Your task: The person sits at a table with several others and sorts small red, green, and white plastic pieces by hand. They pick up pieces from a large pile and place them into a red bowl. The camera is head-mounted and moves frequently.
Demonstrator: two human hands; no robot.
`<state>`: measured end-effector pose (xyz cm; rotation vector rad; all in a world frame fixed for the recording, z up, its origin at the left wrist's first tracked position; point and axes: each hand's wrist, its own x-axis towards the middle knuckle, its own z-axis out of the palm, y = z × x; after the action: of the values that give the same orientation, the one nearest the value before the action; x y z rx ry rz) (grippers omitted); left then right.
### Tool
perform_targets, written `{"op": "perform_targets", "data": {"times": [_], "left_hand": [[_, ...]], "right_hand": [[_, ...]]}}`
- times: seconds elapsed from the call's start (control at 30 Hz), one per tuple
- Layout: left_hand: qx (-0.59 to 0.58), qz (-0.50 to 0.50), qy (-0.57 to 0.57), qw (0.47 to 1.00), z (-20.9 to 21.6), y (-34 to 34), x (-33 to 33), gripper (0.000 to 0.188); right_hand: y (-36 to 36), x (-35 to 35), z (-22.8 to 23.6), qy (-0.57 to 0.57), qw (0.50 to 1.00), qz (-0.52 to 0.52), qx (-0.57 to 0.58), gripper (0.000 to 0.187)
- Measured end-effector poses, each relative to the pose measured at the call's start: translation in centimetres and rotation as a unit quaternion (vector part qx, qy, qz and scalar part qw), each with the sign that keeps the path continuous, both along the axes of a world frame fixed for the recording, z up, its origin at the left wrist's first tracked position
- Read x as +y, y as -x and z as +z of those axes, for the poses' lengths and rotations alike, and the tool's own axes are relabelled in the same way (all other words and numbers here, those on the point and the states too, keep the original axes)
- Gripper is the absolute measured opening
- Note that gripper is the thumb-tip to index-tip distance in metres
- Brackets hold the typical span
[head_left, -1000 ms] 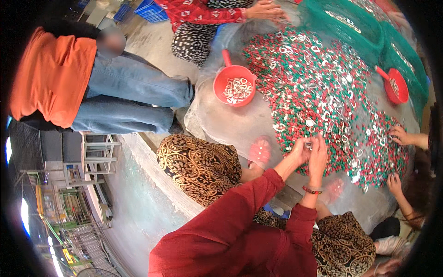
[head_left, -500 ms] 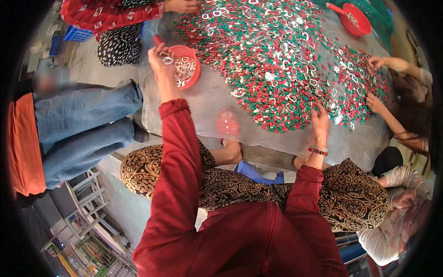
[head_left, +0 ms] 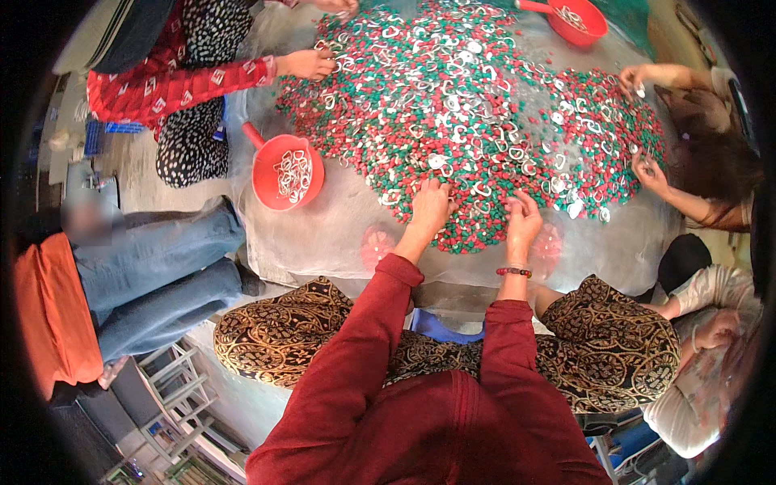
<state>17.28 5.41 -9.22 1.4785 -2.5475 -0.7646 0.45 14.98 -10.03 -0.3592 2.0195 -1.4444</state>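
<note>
1. Red, green and white pieces (head_left: pixel 477 228) lie at the left hand's (head_left: pixel 432 208) bent fingertips; grip cannot be told.
2. Right hand (head_left: pixel 524 220): fingers loosely curled at the pieces; hold unclear.
3. Judged step: picking through; next move calls for a fingertip pinch.
4. Left forearm (head_left: pixel 372 295) slants inward; right forearm (head_left: pixel 511 311) nearly straight.
5. Red pan (head_left: pixel 264 171) with white loops (head_left: pixel 293 174) stands leftward.

On the left, a person (head_left: pixel 158 255) in an orange shirt (head_left: pixel 56 311) and blue jeans (head_left: pixel 170 311) stands near a white frame (head_left: pixel 178 388).
</note>
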Motion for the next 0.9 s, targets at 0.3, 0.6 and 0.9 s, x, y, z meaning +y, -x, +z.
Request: {"op": "perform_targets", "data": {"times": [0.3,0.6,0.9], "left_hand": [[-0.037,-0.025,0.026,0.999,-0.4,0.2,2.1,0.039],[-0.016,0.045,-0.031,0.998,-3.8,-1.2,3.0,0.030],[0.166,0.046,-0.066,0.983,0.9,-1.3,-1.2,0.023]], "right_hand": [[-3.0,-4.1,-0.4,-0.133,0.865,0.296,0.383,0.037],[1.0,-2.6,-2.4,0.015,0.954,0.163,0.252,0.017],[1.0,-0.3,-2.0,-0.058,0.989,0.097,-0.094,0.021]]}}
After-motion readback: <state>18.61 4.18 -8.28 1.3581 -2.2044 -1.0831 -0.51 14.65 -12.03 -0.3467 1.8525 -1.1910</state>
